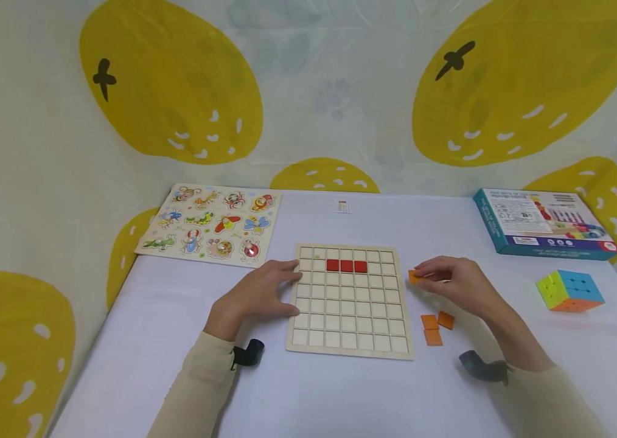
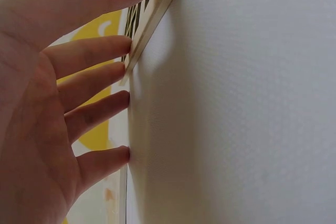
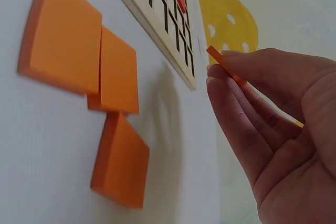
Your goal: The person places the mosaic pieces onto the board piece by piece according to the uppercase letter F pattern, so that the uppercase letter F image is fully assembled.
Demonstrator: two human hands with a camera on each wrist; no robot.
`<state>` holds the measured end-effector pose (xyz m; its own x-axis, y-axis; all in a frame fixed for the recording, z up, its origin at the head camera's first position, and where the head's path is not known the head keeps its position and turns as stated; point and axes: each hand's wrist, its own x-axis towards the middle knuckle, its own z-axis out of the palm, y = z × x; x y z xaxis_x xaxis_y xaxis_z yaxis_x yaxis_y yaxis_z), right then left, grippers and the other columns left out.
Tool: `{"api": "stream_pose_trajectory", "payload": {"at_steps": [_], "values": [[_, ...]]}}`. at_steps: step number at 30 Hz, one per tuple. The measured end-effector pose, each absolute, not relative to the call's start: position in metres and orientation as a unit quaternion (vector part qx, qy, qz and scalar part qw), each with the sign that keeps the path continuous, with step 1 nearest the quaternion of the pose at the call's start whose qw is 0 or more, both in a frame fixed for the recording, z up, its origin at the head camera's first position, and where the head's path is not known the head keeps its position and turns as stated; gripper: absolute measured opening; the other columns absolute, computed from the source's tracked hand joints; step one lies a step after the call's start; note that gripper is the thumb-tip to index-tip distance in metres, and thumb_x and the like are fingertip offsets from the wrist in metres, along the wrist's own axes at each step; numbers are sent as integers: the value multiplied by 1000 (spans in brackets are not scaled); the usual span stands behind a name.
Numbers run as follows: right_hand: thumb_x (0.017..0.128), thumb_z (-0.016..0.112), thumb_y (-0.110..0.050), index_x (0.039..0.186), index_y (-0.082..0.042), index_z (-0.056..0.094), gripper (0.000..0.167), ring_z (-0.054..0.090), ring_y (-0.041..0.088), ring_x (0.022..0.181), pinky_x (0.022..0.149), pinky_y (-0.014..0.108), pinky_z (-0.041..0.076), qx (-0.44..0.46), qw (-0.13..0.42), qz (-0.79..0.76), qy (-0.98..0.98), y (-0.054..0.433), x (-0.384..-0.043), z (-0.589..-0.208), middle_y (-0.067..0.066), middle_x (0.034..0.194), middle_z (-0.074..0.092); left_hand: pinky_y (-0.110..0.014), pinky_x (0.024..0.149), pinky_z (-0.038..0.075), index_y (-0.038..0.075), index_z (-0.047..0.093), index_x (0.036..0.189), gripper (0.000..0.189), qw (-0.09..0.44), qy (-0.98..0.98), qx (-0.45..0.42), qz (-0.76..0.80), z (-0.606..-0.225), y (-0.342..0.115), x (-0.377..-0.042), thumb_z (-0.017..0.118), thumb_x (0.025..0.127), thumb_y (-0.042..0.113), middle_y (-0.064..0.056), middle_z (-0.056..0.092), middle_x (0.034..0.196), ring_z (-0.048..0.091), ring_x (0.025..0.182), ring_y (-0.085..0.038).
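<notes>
From right wrist only, pinched tile appears edge-on.

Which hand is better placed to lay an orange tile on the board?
Probably the right hand: it pinches an orange tile beside the board, while the left hand, at the opposite edge, holds none.

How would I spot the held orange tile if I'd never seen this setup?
Find the wooden grid board on the white table. Just off its right edge in the head view, the right grip pinches the orange tile. It alone is held; the three other orange tiles lie on the table.
</notes>
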<state>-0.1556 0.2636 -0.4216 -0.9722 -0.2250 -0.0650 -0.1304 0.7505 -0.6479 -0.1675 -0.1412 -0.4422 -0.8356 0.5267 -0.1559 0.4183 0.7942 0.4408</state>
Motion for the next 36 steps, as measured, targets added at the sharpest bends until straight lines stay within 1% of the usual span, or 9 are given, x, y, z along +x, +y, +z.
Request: {"api": "stream_pose_trajectory", "payload": {"at_steps": [5,11,14,20,23,28,36], "values": [[88,79,-13,113,-10,78,25,73,23,97,77,7,53,-106,79,-355,926,245,-160,-425,14,118,75,-46,123,39,17,61,143,72,137,937,252,199,-442,-141,-167,84,79,40,-2,44,163,42,150,-27],[88,79,-17,110,-11,79,23,68,17,91,75,13,55,-112,101,-370,917,214,-166,-430,8,107,77,-45,123,39,17,60,144,72,137,937,250,201,-442,-141,-167,83,79,40,0,43,164,41,151,-26],[86,81,-16,108,-12,79,22,66,15,90,76,15,55,-133,97,-376,912,198,-170,-434,6,106,77,-45,123,39,17,60,144,72,137,937,249,202,-442,-142,-167,83,79,40,1,43,164,41,151,-26],[83,85,-15,102,-13,80,20,69,12,87,78,17,57,-172,83,-385,903,168,-177,-442,2,101,78,-45,122,40,17,60,144,72,136,937,251,199,-444,-142,-168,83,79,40,1,43,164,42,150,-25],[81,85,-13,100,-10,80,19,69,12,86,77,19,58,-185,74,-396,897,155,-179,-445,4,99,79,-45,122,40,17,61,143,71,139,937,250,201,-443,-141,-168,83,79,40,1,43,164,42,150,-25],[80,86,-10,98,-7,80,19,68,12,83,75,18,57,-181,64,-403,895,140,-181,-447,7,99,78,-45,122,39,17,61,143,71,143,937,247,203,-442,-140,-168,83,79,39,1,43,163,41,151,-25],[81,85,-9,99,-8,81,18,67,10,81,74,19,56,-184,52,-376,907,126,-183,-448,5,98,78,-45,123,39,18,61,143,71,146,939,239,198,-438,-139,-167,83,80,39,2,43,164,40,151,-24]]}}
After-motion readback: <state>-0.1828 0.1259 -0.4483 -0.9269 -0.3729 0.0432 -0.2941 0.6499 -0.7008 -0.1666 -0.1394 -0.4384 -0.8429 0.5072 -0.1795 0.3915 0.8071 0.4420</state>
